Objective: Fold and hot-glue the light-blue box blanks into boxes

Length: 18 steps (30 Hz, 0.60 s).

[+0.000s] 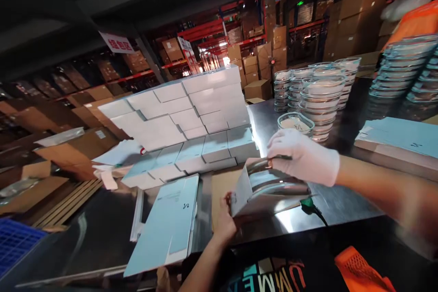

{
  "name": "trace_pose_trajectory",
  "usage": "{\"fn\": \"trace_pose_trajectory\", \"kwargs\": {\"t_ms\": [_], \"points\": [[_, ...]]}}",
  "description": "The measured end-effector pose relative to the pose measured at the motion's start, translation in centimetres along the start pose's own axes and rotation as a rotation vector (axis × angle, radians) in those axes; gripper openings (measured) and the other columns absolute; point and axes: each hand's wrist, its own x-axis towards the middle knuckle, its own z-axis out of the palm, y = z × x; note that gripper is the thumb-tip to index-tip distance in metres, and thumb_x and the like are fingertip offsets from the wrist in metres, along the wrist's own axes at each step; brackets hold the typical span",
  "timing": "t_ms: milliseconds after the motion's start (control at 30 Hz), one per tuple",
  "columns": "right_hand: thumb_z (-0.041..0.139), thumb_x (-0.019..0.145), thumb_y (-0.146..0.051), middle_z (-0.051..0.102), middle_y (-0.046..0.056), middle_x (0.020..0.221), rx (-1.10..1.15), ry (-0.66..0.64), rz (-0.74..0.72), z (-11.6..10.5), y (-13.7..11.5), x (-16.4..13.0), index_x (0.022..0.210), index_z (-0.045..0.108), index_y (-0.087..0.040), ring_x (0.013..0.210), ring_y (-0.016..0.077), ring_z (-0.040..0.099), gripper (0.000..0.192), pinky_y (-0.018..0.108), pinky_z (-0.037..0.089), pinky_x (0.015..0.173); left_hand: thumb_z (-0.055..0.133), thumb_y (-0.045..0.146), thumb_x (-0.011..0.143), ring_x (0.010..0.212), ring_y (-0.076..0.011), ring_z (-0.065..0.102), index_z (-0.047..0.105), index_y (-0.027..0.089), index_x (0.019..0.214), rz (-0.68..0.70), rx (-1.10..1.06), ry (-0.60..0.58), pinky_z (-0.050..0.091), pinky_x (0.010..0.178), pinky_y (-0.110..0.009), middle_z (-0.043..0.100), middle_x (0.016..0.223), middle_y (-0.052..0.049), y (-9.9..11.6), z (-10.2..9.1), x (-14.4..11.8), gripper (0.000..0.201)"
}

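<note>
My left hand (226,216), bare, grips the left end of an open carton (241,191), which is tilted over the front of the metal table. Shiny curved dishes (273,187) with rounded rims sit inside the carton. My right hand (296,155), in a white glove, reaches over the carton's opening with its fingers closed on the rim of one shiny dish (260,166). The fingertips are partly hidden by the carton and the dish. Just behind the glove stands a clear oval dish (296,123).
Small white boxes (191,114) form a wall at the back, with a lower row in front. Flat pale-blue cartons (167,223) lie at left, more (404,141) at right. Stacked dishes (320,100) stand back right. A green plug (308,204) lies near the carton.
</note>
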Motion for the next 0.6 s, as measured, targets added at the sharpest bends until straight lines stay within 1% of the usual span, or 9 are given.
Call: {"fn": "trace_pose_trajectory", "kwargs": {"t_ms": [33,100,167,233,300,367,467,533,600], "points": [[0.06,0.097,-0.021,0.075,0.004,0.081,-0.041,0.03,-0.034,1.0,-0.5,-0.1,0.081,0.075,-0.023,0.083,0.0215,0.067,0.023,0.039,0.052,0.085,0.103,0.04,0.049,0.116,-0.0367,0.07,0.057,0.021,0.133,-0.02,0.034,-0.054,0.058,0.102,-0.051,0.068,0.127,-0.015,-0.4,0.4,-0.5,0.098],[0.058,0.096,-0.015,0.079,0.006,0.092,-0.088,0.147,-0.031,2.8,-0.7,-1.0,0.091,0.076,-0.023,0.09,0.0236,0.069,0.02,0.042,0.052,0.09,0.104,0.039,0.045,0.123,-0.0398,0.067,0.059,0.018,0.131,-0.061,0.13,-0.081,0.055,0.109,-0.055,0.066,0.13,-0.017,-1.2,1.1,-1.2,0.1],[0.058,0.101,-0.019,0.079,0.008,0.109,-0.019,0.308,0.068,4.7,-0.5,-3.2,0.108,0.075,-0.024,0.102,0.0262,0.071,0.019,0.045,0.055,0.095,0.105,0.036,0.042,0.127,-0.0421,0.064,0.059,0.016,0.135,-0.059,0.226,-0.041,0.052,0.112,-0.059,0.066,0.131,-0.017,-1.8,1.3,-1.7,0.105],[0.058,0.107,-0.032,0.076,0.012,0.125,0.138,0.45,0.221,7.1,-0.6,-6.0,0.126,0.071,-0.025,0.115,0.0285,0.072,0.024,0.046,0.057,0.101,0.104,0.033,0.045,0.13,-0.0437,0.063,0.056,0.017,0.141,-0.029,0.256,-0.034,0.052,0.111,-0.063,0.066,0.133,-0.018,-2.1,1.3,-2.0,0.109],[0.06,0.107,-0.049,0.071,0.015,0.139,0.3,0.473,0.331,10.0,-1.2,-8.8,0.14,0.065,-0.025,0.127,0.0321,0.07,0.041,0.05,0.058,0.107,0.102,0.037,0.051,0.13,-0.0443,0.063,0.05,0.017,0.148,0.03,0.222,-0.036,0.054,0.109,-0.064,0.065,0.137,-0.02,-1.9,0.9,-2.1,0.112],[0.066,0.101,-0.06,0.066,0.016,0.149,0.421,0.408,0.39,13.2,-2.2,-10.7,0.149,0.06,-0.026,0.136,0.0351,0.066,0.059,0.054,0.056,0.113,0.099,0.049,0.061,0.13,-0.0433,0.063,0.048,0.015,0.152,0.147,0.171,-0.004,0.055,0.108,-0.061,0.064,0.139,-0.022,-0.9,0.3,-1.9,0.11],[0.068,0.097,-0.069,0.066,0.016,0.152,0.633,0.364,0.491,16.6,-3.8,-11.0,0.152,0.061,-0.027,0.142,0.0355,0.063,0.069,0.055,0.051,0.121,0.086,0.068,0.076,0.132,-0.0397,0.064,0.061,0.018,0.142,0.387,0.145,0.041,0.054,0.112,-0.057,0.069,0.132,-0.019,1.6,-0.8,-1.4,0.087],[0.059,0.097,-0.079,0.071,0.015,0.144,0.782,0.417,0.547,17.3,-4.6,-9.8,0.142,0.069,-0.026,0.14,0.0356,0.064,0.07,0.054,0.048,0.123,0.076,0.076,0.083,0.124,-0.0373,0.067,0.075,0.021,0.12,0.513,0.166,0.017,0.054,0.111,-0.057,0.075,0.115,-0.015,3.2,-1.4,-0.9,0.067],[0.054,0.093,-0.086,0.077,0.015,0.131,0.851,0.457,0.578,17.1,-5.1,-8.3,0.127,0.077,-0.023,0.134,0.0374,0.067,0.075,0.053,0.049,0.121,0.071,0.078,0.086,0.111,-0.0351,0.071,0.08,0.022,0.096,0.574,0.187,0.007,0.055,0.107,-0.057,0.077,0.095,-0.011,4.2,-1.5,-0.6,0.058]]}}
